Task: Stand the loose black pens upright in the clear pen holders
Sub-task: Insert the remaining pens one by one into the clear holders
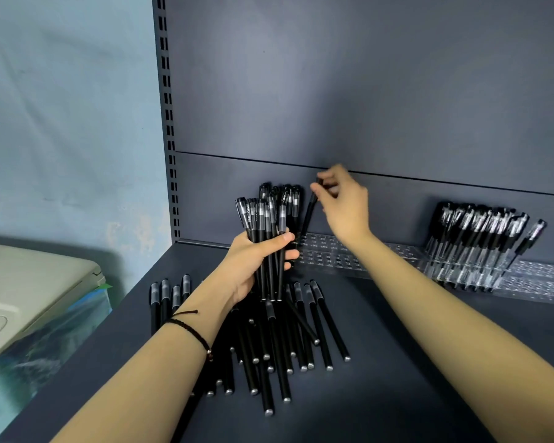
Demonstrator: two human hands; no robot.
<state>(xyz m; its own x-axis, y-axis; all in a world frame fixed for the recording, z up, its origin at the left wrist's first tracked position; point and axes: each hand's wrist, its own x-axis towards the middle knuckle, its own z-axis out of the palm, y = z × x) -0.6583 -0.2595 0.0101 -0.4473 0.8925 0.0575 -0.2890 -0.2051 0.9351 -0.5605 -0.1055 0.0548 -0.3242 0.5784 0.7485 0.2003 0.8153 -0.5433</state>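
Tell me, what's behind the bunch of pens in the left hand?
More upright black pens and a clear holder; the bunch and left hand cover their lower ends.

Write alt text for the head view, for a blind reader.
The right hand pinches the top of one black pen, holding it near-upright at the left end of a clear pen holder. The left hand grips a bundle of pens above loose pens lying on the dark shelf; farther right, a second holder stands full.

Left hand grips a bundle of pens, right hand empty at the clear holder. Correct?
No. The right hand isn't empty: it pinches a single pen by its top at the clear holder, per the head view. The left hand does grip the bundle of pens.
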